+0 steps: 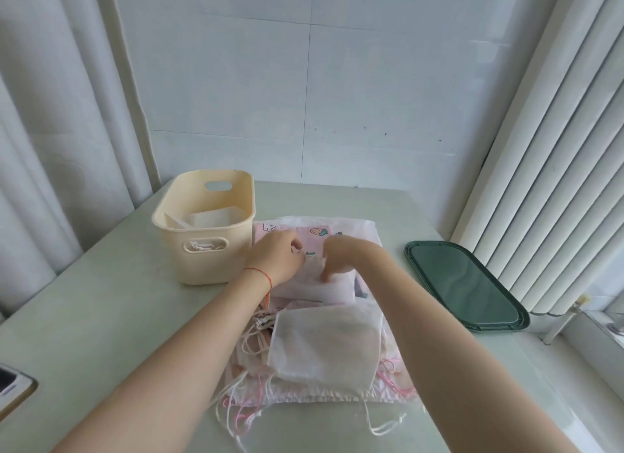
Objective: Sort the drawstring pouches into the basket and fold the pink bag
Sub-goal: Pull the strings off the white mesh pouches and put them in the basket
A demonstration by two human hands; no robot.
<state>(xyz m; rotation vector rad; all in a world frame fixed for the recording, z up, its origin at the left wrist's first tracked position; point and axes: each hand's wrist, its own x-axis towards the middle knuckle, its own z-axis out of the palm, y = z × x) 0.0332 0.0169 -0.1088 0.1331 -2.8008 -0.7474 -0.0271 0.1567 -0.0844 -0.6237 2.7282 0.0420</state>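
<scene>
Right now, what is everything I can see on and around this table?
Cream plastic basket: one, left of the pile, white pouches inside.
Pink printed fabric bag: one, flat under the pile, centre.
White mesh drawstring pouches: several, exact count unclear, heaped on the pink bag.
Dark green plastic tray: one, table's right edge.
Phone: one, partly cut off at left edge.
Pale green table: one.
White curtains: both sides.
Left hand: red string on wrist, fingers pinching a pouch.
Right hand: fingers curled on the same pouch.
</scene>
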